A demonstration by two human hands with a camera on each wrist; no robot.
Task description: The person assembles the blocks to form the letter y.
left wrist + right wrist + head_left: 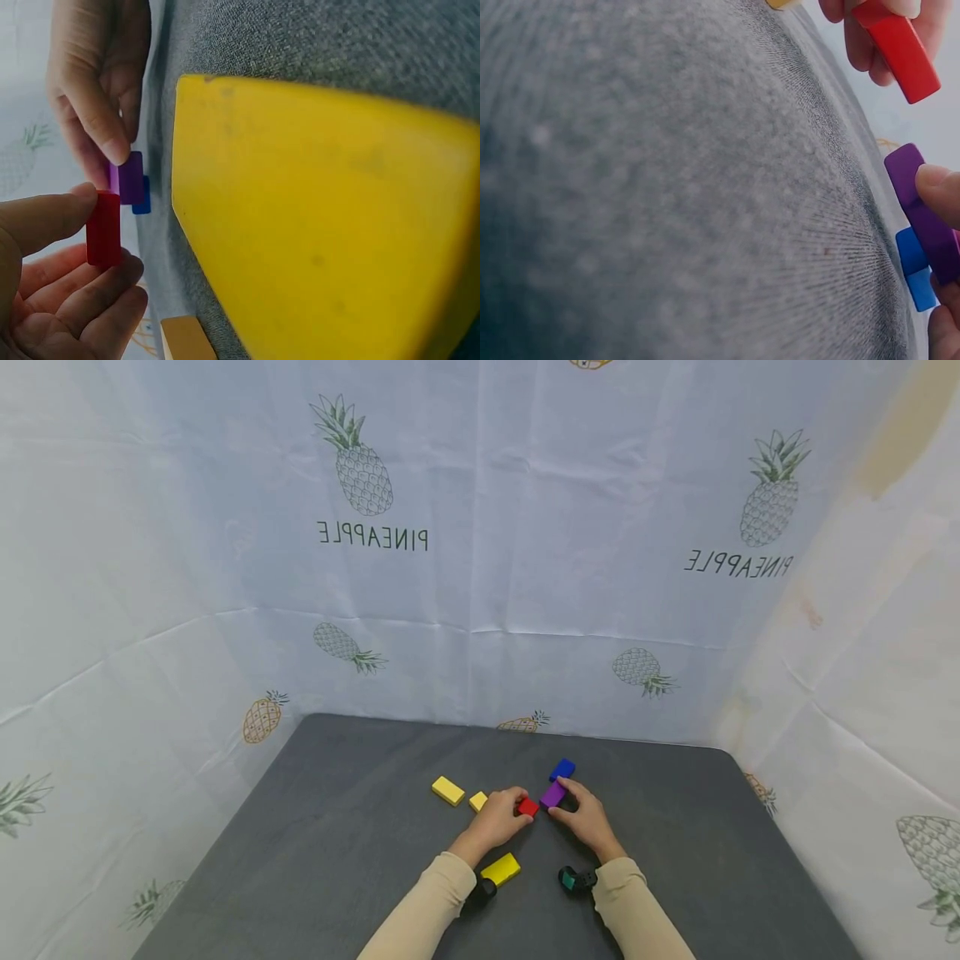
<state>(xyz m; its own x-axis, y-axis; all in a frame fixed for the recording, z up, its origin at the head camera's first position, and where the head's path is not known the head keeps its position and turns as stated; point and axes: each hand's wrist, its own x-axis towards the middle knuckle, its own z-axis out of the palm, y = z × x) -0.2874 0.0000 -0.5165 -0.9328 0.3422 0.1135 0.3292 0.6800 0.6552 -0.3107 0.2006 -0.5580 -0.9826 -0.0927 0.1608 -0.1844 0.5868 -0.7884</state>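
My left hand point(501, 817) pinches a red block point(528, 807) between thumb and fingers; the left wrist view shows the same red block point(103, 229) with the thumb on its upper end. To its right, my right hand point(588, 817) grips a purple block point(553, 795) by its two ends, and the right wrist view shows my thumb against that purple block point(922, 214). A small gap separates the red and purple blocks. Just beyond the purple one lies a blue block point(562, 769), partly covered by it in both wrist views.
Left of my left hand are a yellow block point(447, 791) and a smaller yellow block point(478, 801), partly hidden by the hand. Another yellow block point(501, 869) lies by my left wrist, looming large in the left wrist view. A pineapple-print cloth point(480, 568) surrounds the dark table point(360, 827).
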